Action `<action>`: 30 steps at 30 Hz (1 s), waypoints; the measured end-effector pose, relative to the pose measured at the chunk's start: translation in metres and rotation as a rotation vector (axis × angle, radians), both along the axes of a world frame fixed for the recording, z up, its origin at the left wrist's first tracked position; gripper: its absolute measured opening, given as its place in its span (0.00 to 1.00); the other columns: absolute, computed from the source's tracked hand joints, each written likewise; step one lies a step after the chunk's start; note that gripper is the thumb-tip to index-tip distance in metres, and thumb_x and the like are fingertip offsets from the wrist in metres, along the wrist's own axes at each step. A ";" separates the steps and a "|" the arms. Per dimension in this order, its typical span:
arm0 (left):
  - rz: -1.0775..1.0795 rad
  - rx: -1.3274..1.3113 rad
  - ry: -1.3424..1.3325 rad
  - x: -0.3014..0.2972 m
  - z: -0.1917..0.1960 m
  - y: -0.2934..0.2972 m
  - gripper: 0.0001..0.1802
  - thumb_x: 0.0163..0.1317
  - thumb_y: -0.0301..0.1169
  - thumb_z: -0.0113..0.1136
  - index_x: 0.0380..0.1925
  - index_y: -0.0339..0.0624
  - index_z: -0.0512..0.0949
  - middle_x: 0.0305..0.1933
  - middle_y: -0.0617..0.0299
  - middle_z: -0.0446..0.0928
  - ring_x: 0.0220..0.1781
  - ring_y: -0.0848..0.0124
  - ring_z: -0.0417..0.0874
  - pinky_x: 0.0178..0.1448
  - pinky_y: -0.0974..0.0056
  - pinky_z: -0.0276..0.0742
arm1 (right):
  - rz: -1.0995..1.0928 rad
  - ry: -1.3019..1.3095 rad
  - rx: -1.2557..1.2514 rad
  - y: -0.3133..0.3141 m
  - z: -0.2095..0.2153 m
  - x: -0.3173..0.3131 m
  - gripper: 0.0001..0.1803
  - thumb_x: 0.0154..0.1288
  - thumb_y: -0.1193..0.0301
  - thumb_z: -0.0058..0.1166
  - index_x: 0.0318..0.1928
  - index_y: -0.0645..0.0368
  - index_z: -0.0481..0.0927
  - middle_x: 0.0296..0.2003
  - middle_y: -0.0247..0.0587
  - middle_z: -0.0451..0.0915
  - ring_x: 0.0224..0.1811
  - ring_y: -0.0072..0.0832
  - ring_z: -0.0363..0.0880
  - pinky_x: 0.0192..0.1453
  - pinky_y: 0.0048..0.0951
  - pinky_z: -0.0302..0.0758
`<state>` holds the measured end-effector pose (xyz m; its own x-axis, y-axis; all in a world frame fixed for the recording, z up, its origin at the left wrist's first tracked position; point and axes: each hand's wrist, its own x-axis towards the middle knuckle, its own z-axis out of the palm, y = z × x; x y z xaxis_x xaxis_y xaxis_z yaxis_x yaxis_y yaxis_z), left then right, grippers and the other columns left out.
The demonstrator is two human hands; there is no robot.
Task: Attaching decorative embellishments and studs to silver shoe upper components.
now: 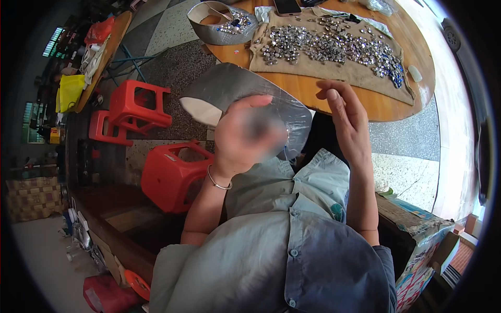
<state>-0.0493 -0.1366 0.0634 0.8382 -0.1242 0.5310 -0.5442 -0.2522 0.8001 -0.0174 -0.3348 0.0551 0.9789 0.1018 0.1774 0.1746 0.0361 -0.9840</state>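
Observation:
My left hand (pixel 234 140), with a bangle at the wrist, is raised over my lap in front of a curved silver-grey sheet (pixel 224 81). Its thumb stretches across the sheet's surface, but the other fingers are smeared by a blur, so their grip is hidden. The sheet has a pale, pointed section at its left end, and its far side reaches the table's near edge. To the right, my right hand (pixel 348 117) hovers by the table edge, fingers loosely bent and apart, with nothing visible in it.
Across the wooden table (pixel 376 110) lies a tan cloth (pixel 292 68) with many clear and blue gems (pixel 334 44). A grey rounded container (pixel 214 35) and a phone (pixel 287 6) are at its far side. Red stools (pixel 167 175) stand left; a patterned box (pixel 422 240) is at right.

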 end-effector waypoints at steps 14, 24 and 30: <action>-0.258 -0.427 0.390 0.003 -0.001 0.003 0.33 0.40 0.22 0.74 0.48 0.39 0.69 0.46 0.65 0.72 0.49 0.77 0.73 0.55 0.72 0.69 | 0.285 0.422 0.654 0.032 -0.032 0.022 0.12 0.64 0.65 0.53 0.41 0.62 0.75 0.31 0.33 0.78 0.27 0.14 0.74 0.29 0.16 0.73; -0.045 -0.827 0.324 0.009 -0.008 0.038 0.20 0.52 0.24 0.65 0.46 0.40 0.71 0.37 0.67 0.75 0.38 0.79 0.77 0.42 0.74 0.74 | 0.416 0.338 1.502 -0.154 -0.028 0.045 0.08 0.72 0.74 0.35 0.36 0.64 0.66 0.27 0.34 0.68 0.28 0.19 0.68 0.30 0.19 0.71; 0.004 -0.943 0.401 0.009 -0.005 0.099 0.12 0.59 0.24 0.58 0.44 0.41 0.74 0.31 0.68 0.74 0.32 0.80 0.76 0.35 0.75 0.73 | -0.095 -0.030 1.410 -0.498 -0.133 0.007 0.11 0.71 0.75 0.37 0.33 0.67 0.71 0.30 0.43 0.72 0.33 0.30 0.73 0.46 0.34 0.76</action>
<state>-0.0403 -0.0372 0.0587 0.9750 0.2025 0.0913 -0.1935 0.5728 0.7965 -0.0103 -0.8330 -0.0782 0.9661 -0.2406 0.0940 0.2514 0.9593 -0.1289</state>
